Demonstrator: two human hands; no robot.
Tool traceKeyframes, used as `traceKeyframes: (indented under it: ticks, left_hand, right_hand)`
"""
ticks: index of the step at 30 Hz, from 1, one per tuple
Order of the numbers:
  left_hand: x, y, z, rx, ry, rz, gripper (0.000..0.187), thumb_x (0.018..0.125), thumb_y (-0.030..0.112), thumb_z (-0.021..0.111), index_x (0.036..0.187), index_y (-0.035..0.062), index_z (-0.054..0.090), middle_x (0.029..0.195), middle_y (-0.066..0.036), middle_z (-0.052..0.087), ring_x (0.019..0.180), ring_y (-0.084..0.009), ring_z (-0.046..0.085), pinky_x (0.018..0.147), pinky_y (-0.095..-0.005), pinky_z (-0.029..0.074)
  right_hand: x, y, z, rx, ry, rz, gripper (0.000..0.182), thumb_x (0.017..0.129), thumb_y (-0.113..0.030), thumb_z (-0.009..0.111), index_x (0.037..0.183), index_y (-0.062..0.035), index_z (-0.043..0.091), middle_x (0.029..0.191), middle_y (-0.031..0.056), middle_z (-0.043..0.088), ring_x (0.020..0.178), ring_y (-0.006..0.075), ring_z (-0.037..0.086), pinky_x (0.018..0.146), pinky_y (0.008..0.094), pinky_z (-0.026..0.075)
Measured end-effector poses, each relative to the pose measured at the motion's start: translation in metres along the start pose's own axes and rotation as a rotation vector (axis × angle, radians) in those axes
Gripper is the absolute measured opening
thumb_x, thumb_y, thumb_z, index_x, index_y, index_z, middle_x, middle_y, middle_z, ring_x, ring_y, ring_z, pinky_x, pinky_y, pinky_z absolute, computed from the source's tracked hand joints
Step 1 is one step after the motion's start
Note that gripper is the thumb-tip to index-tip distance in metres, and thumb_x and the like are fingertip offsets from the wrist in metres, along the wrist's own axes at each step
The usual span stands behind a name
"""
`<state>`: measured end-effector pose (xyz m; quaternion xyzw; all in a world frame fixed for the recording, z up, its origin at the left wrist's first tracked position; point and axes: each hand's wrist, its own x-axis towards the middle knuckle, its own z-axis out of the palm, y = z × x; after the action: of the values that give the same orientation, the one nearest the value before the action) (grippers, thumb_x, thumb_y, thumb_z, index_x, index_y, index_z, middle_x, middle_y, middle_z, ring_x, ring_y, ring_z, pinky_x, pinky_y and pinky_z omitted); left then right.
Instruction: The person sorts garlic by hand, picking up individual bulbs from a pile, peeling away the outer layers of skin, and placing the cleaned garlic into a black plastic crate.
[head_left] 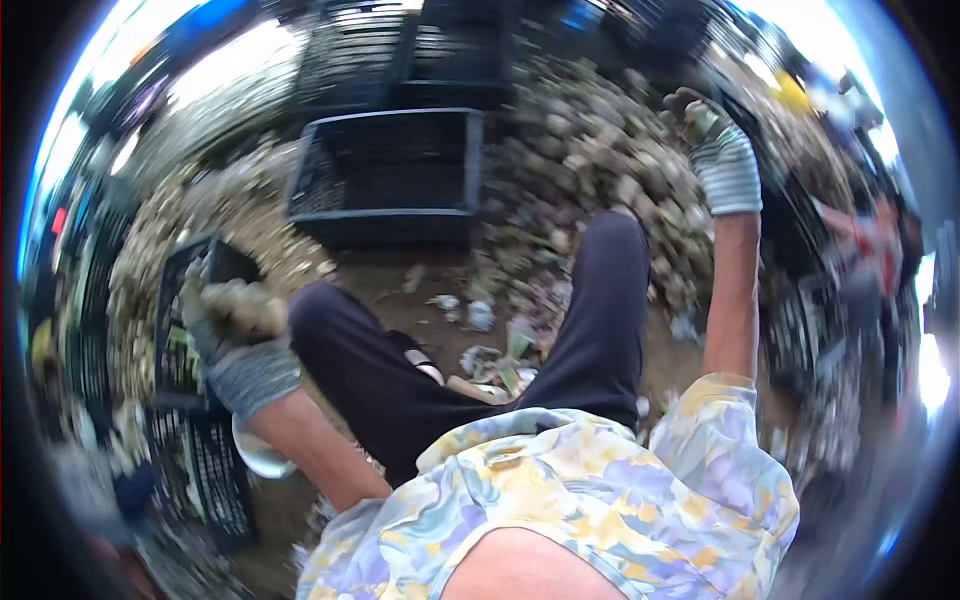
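Note:
My left hand [235,312], in a grey knit glove, is beside my left knee, over a small black crate [172,385]. Its fingers look curled around a pale, tan mass, too blurred to tell from the soiled glove. Stretched forward on the other side, my right hand [708,135] wears a white and grey-green striped glove. It is at the edge of a large heap of pale bulb-like produce [620,150]. Its fingers look bent, but blur hides whether anything is between them.
A large black plastic crate [385,213] stands ahead of my knees. More pale produce [250,215] is heaped to its left. Scraps and leaves [490,365] litter the ground between my legs. Slatted black crates [205,470] are at the left, with others [810,310] at the right.

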<state>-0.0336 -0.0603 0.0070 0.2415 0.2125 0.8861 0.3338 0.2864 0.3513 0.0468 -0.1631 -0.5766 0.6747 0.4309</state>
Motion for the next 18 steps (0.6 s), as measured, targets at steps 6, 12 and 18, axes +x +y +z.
traceKeyframes:
  ticks: [6,12,18]
  left_hand:
    - [0.039,-0.178,0.098,0.270,0.196,-0.440,0.030,0.086,0.035,0.054,0.076,0.0088,0.061,0.057,-0.005,0.055,0.045,-0.0172,0.050,0.041,-0.0294,0.039]
    - [0.071,-0.446,0.062,0.191,0.580,-0.875,0.023,0.079,0.024,0.058,0.061,0.0130,0.050,0.054,-0.001,0.052,0.044,-0.0147,0.046,0.041,-0.0288,0.036]
    - [0.062,-0.599,0.043,0.134,0.182,-1.342,0.010,0.082,0.019,0.054,0.082,0.0098,0.051,0.060,-0.003,0.052,0.047,-0.0140,0.050,0.036,-0.0262,0.034]
  right_hand:
    - [-0.079,0.042,-0.247,-1.002,0.709,0.575,0.017,0.082,-0.018,0.057,0.088,-0.0054,0.067,0.084,0.0064,0.066,0.065,0.0185,0.063,0.059,0.0331,0.050]
    - [-0.074,0.170,-0.249,-1.618,0.153,0.306,0.034,0.070,-0.018,0.056,0.103,-0.0132,0.062,0.094,0.0098,0.061,0.090,0.0260,0.058,0.078,0.0416,0.045]
    - [-0.009,0.240,-0.285,-2.017,-0.140,0.083,0.028,0.073,-0.012,0.052,0.100,-0.0084,0.059,0.092,0.0088,0.059,0.097,0.0262,0.051,0.079,0.0434,0.038]
